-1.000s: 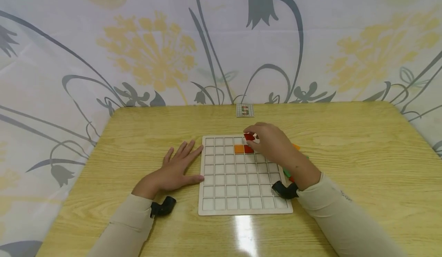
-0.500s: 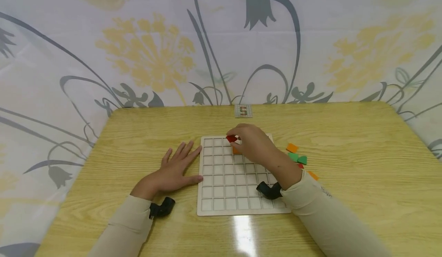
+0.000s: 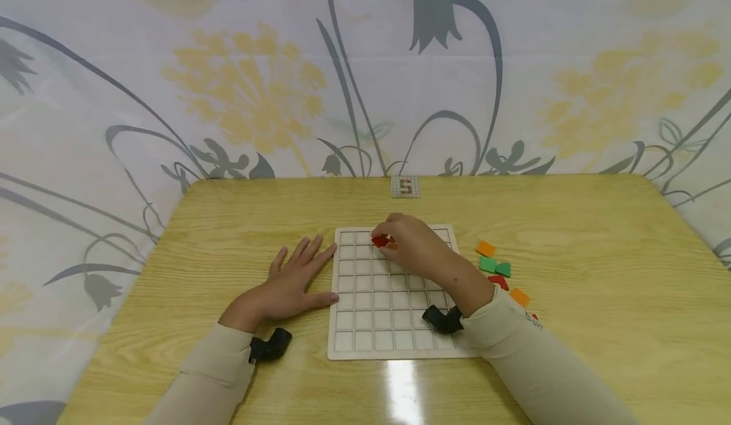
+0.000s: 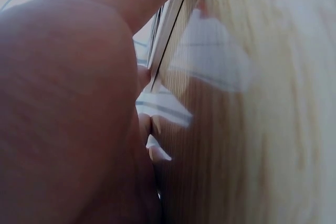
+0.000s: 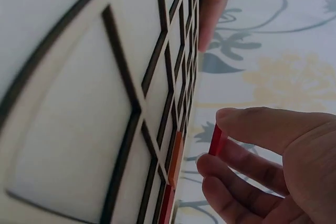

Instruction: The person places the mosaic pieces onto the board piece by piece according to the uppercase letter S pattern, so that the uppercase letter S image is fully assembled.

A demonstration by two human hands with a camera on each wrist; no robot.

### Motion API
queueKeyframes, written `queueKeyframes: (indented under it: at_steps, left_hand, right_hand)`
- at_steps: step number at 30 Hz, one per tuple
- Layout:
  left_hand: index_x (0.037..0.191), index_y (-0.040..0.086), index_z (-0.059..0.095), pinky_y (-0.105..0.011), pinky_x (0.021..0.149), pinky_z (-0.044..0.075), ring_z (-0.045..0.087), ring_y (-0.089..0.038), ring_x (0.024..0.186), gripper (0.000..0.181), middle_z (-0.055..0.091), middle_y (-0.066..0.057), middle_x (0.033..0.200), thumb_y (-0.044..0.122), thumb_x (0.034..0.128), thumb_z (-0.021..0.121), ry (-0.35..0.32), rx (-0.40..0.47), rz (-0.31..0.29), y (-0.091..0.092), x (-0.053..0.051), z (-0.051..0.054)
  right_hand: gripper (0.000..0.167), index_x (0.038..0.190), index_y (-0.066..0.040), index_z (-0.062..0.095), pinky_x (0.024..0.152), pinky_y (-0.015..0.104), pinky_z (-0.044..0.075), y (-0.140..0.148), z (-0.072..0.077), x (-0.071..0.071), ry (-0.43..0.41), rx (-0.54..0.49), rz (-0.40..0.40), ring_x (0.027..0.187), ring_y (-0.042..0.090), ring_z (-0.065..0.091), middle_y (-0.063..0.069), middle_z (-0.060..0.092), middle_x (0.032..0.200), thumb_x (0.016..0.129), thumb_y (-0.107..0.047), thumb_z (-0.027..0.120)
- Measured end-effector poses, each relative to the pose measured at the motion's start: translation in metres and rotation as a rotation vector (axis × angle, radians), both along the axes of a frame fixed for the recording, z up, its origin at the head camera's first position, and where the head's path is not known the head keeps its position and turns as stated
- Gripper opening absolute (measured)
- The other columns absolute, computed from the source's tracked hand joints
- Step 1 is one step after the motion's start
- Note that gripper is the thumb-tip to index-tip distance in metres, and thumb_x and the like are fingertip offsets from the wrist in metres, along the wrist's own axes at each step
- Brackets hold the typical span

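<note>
A square white grid board (image 3: 364,319) lies on the table. My right hand (image 3: 419,247) pinches a red piece (image 3: 379,241) between thumb and fingertips over the board's upper rows; in the right wrist view the red piece (image 5: 215,140) is held off the grid. An orange piece (image 5: 176,158) and another red piece (image 5: 166,203) sit in cells beside it. My left hand (image 3: 283,290) lies flat with spread fingers, its thumb and a fingertip touching the board's left edge. The left wrist view shows the left hand (image 4: 68,98) close against the tabletop.
Right of the board lie loose pieces: orange (image 3: 486,248), green (image 3: 488,264), dark green (image 3: 503,269), red (image 3: 499,282) and another orange (image 3: 520,297). A small card (image 3: 405,186) with an S pattern lies at the table's back edge, before a floral cloth (image 3: 365,82).
My right hand has moved left across the upper board with the red piece, then slightly nearer. More loose pieces show at the right. My left hand has stayed at the board's edge.
</note>
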State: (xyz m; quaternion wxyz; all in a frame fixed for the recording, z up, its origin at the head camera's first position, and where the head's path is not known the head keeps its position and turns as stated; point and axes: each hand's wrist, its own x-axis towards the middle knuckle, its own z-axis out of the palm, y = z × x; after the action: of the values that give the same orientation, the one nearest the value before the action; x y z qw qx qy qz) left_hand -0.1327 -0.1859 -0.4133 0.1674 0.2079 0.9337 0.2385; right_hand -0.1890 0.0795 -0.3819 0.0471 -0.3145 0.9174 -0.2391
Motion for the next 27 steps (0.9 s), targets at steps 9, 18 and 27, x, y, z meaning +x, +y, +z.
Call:
queueKeyframes:
  at_steps: [9, 18, 27]
  left_hand:
    - [0.163, 0.024, 0.013, -0.062, 0.119, -0.010, -0.007, -0.033, 0.157, 0.090, -0.002, -0.008, 0.170, 0.055, 0.0940, 0.062, 0.002, -0.007, 0.002, 0.001, 0.000, -0.003]
    - [0.163, 0.025, 0.013, -0.061, 0.119, -0.011, -0.007, -0.033, 0.157, 0.089, -0.002, -0.007, 0.170, 0.055, 0.0942, 0.062, -0.003, 0.004, 0.002, 0.001, -0.001, -0.004]
    - [0.163, 0.024, 0.013, -0.061, 0.119, -0.011, -0.007, -0.033, 0.157, 0.089, -0.002, -0.007, 0.170, 0.054, 0.0943, 0.062, -0.009, 0.002, 0.002, 0.001, 0.000, -0.002]
  right_hand:
    - [0.022, 0.114, -0.008, 0.075, 0.078, 0.030, 0.056, 0.001, -0.006, 0.000, -0.021, -0.006, 0.026, 0.091, 0.019, 0.064, 0.008, 0.068, 0.105, 0.092, -0.007, 0.072]
    - [0.023, 0.114, -0.009, 0.075, 0.081, 0.031, 0.057, 0.001, -0.009, 0.001, -0.025, 0.020, 0.021, 0.093, 0.018, 0.064, 0.007, 0.069, 0.106, 0.091, -0.010, 0.073]
    - [0.028, 0.118, -0.009, 0.074, 0.087, 0.034, 0.057, 0.003, -0.012, -0.002, -0.024, 0.047, 0.029, 0.100, 0.021, 0.065, 0.007, 0.072, 0.112, 0.090, -0.007, 0.074]
